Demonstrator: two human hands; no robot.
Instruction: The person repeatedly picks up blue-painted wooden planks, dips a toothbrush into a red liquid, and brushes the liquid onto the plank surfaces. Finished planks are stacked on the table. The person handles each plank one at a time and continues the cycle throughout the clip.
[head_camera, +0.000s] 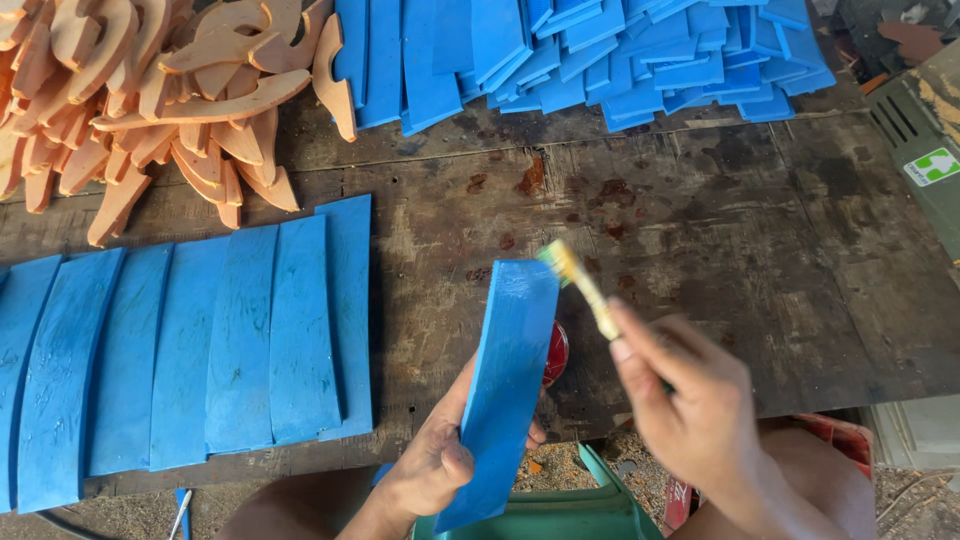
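My left hand (432, 462) grips the lower end of a long blue foam strip (503, 378), held tilted up over the table edge. My right hand (690, 400) holds a small brush (580, 285) whose pale bristles touch the strip's upper right corner. Just behind the strip, a small red pot (556, 353) peeks out on the table.
A row of blue curved strips (190, 350) lies side by side on the dark wooden table (720, 250) at left. A heap of orange cut-out shapes (150, 90) sits at back left, a pile of blue pieces (600, 50) at back. A green container (560, 515) is below.
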